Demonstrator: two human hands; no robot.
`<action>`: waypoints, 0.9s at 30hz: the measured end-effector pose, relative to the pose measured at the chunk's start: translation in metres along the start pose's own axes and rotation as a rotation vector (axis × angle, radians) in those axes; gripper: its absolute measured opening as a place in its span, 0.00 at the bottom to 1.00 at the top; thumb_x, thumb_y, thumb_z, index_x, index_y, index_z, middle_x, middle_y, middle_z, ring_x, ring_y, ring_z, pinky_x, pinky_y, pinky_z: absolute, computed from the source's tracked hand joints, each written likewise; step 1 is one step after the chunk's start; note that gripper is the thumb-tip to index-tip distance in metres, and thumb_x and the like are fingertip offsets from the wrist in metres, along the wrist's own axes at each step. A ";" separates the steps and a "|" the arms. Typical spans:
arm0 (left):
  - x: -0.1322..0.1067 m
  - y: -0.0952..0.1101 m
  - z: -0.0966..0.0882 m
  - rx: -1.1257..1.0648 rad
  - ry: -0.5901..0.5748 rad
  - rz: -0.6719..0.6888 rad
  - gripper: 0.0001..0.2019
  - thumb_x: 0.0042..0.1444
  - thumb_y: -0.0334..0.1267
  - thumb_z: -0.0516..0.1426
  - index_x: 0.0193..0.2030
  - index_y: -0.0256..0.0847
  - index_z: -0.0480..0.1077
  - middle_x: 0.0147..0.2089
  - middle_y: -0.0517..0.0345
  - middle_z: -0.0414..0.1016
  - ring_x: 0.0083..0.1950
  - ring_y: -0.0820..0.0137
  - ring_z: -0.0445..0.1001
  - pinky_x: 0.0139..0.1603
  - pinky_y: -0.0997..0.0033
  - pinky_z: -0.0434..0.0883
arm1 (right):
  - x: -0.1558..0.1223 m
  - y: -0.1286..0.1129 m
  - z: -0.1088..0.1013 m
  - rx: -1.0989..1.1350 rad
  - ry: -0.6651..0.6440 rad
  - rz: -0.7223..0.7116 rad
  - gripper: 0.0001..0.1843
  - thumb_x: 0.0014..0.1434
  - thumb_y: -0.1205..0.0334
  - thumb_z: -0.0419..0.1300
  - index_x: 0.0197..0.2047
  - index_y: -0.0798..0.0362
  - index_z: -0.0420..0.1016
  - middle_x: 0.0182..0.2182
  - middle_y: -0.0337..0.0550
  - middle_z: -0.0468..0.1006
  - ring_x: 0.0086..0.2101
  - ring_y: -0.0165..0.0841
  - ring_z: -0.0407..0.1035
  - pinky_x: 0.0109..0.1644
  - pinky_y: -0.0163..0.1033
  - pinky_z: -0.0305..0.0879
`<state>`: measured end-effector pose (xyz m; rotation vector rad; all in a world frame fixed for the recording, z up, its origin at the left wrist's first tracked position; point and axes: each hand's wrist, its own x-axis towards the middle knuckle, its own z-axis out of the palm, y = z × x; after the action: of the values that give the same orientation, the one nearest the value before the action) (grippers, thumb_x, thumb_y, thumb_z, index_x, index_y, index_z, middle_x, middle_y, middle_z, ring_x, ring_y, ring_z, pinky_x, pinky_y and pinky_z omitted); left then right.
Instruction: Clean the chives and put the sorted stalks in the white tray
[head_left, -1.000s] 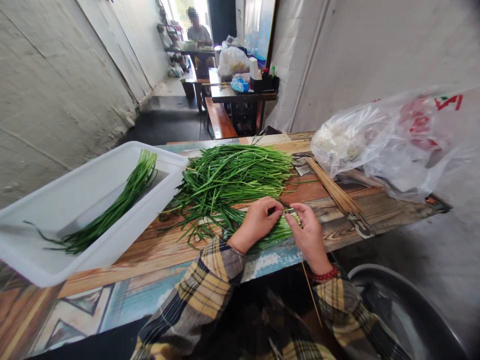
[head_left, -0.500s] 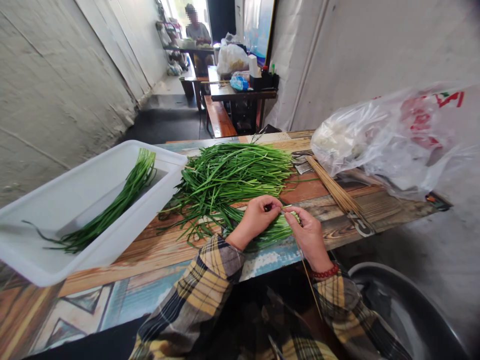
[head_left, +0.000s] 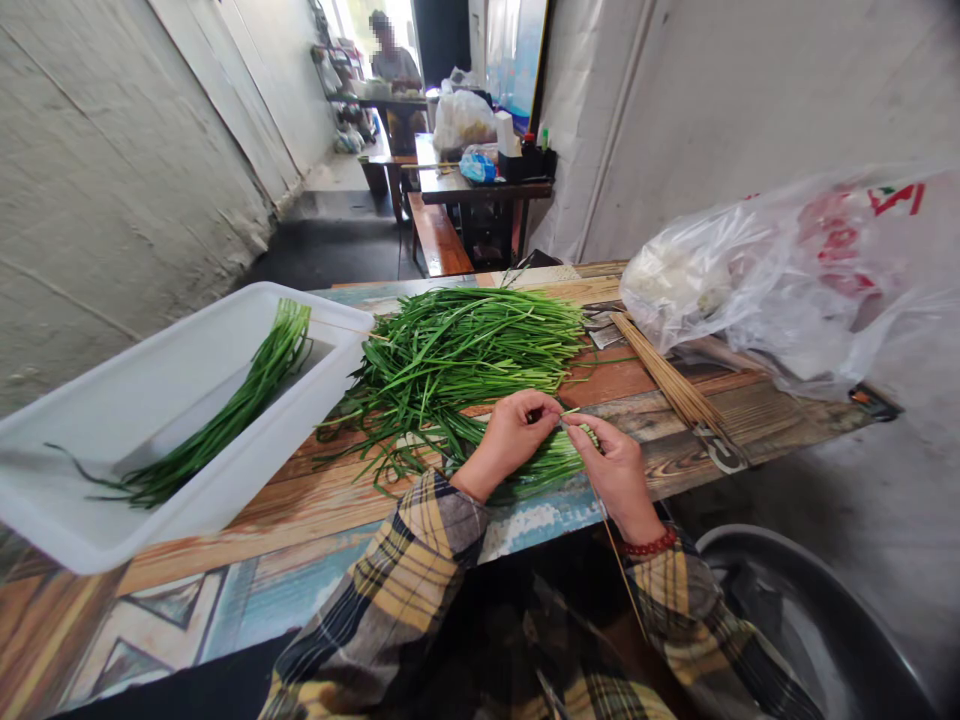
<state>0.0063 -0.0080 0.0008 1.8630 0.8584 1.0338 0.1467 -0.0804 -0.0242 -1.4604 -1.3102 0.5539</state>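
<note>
Over the near edge of the table, my left hand is closed, its thumb and forefinger pinching a thin chive stalk. Close beside it, my right hand grips a long thin skewer that slants down towards my lap. The fingertips of both hands nearly meet, and the skewer's tip is hidden there. Cut pale ends of chives show in a row beneath my fingers. Beyond my hands lies a large heap of loose green chives.
At the left, a white plastic tub holds one bundle of chives. Several bamboo skewers lie to the right, by a filled plastic bag. A dark basin stands below right. A person sits in the background.
</note>
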 end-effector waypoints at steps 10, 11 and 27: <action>0.000 0.003 -0.003 0.060 -0.025 0.031 0.06 0.53 0.30 0.56 0.29 0.36 0.74 0.30 0.56 0.77 0.33 0.72 0.73 0.37 0.74 0.68 | 0.000 0.000 -0.001 -0.017 -0.013 -0.010 0.13 0.59 0.53 0.58 0.40 0.51 0.79 0.38 0.44 0.82 0.39 0.38 0.75 0.45 0.42 0.69; 0.000 0.003 -0.003 0.064 -0.028 0.036 0.06 0.53 0.30 0.56 0.29 0.36 0.74 0.30 0.57 0.77 0.33 0.73 0.73 0.36 0.75 0.67 | 0.000 0.000 -0.001 -0.018 -0.016 -0.010 0.13 0.59 0.53 0.58 0.40 0.51 0.78 0.38 0.44 0.82 0.39 0.38 0.75 0.45 0.42 0.69; -0.001 0.005 -0.002 0.129 -0.057 0.125 0.07 0.53 0.27 0.56 0.29 0.37 0.73 0.29 0.59 0.73 0.33 0.73 0.70 0.36 0.75 0.65 | 0.000 0.004 0.003 0.105 0.020 0.031 0.19 0.57 0.53 0.60 0.49 0.53 0.71 0.33 0.41 0.76 0.33 0.33 0.70 0.37 0.37 0.65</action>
<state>0.0047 -0.0097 0.0056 2.0671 0.8000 1.0165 0.1463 -0.0785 -0.0288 -1.3978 -1.2270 0.6181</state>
